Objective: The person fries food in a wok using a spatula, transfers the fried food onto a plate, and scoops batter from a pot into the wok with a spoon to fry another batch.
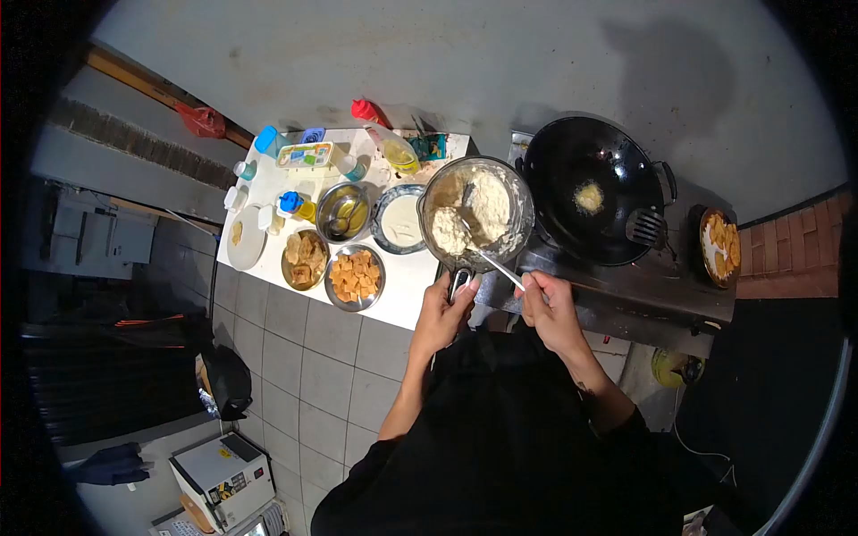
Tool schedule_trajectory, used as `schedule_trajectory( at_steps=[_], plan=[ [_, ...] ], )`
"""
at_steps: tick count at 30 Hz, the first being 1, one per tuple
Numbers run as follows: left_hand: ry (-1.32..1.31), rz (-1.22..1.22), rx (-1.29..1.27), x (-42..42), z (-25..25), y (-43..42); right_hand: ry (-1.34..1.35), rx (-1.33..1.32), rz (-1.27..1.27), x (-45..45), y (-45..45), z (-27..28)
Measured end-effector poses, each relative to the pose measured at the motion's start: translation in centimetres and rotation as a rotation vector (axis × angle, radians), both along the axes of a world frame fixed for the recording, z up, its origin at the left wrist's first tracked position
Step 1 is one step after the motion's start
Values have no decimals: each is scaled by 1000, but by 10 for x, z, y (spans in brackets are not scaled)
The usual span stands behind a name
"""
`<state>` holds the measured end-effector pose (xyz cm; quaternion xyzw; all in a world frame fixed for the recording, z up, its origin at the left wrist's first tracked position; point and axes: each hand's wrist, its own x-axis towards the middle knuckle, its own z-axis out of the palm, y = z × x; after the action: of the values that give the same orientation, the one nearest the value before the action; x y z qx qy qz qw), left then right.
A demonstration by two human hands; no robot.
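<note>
My left hand (442,313) is closed round the handle of a dark pan (527,219) that holds thick, lumpy white batter (492,207). In my right hand (552,311) is a metal spoon (493,261), whose bowl end lies in the batter with some of it heaped there. Right of the pan, a large black wok (617,161) holds a small pale yellow piece (588,197), and a slotted spatula (643,227) rests at its right side.
Left of the pan, the white table (398,311) bears a bowl of white liquid (402,221), orange cubes (355,275), browned pieces (305,259), a metal bowl (343,213) and several bottles. A plate of fried pieces (719,247) stands right of the wok.
</note>
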<state>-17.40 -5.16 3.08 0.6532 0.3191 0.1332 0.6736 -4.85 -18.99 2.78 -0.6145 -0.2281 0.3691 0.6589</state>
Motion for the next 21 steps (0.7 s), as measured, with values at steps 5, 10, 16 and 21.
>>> schedule_trajectory(
  at_steps=[5, 10, 16, 21],
  plan=[
    [7, 0, -26, 0, -1, -1, 401, 74, 44, 1, -2, 11],
    [1, -6, -57, 2, -1, -3, 501, 135, 39, -1, -4, 16],
    [18, 8, -99, 3, 3, -8, 484, 151, -17, -2, -8, 11],
    [25, -11, -109, 1, -4, -9, 294, 89, -58, -2, -12, 9]
  ],
)
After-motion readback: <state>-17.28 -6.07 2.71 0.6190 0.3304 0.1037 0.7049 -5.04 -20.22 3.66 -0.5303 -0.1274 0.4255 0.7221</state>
